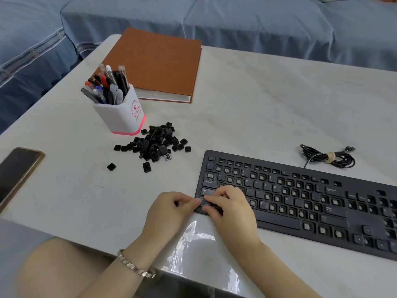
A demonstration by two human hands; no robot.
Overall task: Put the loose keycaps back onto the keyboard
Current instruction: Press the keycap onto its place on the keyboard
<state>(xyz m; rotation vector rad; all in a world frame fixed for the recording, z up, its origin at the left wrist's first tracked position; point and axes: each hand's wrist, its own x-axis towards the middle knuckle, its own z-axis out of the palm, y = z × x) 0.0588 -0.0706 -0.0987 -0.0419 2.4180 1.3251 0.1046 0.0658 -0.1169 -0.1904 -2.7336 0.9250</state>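
Working at the keyboard's [300, 203] near left corner, I have both hands together there: my left hand [171, 209] is curled with thumb and fingertip pinched at the keyboard's left edge, and my right hand [229, 205] lies over the lowest left keys, fingers bent down onto them. A dark keycap seems to sit under my right fingers, but I cannot tell whether I am pinching it or pressing it home.

By my reckoning the job is well short of half done. Some letter keys, Caps Lock, the left shift, the space bar and a few keys toward the right end are seated, yet most sockets across every row show bare switches. The pile of loose keycaps [154, 145] lies on the table [247, 108] beyond the keyboard's far left corner, just beside the pen holder [120, 117], with two stray caps [111, 167] nearer the table's left edge, toward the phone [17, 173].
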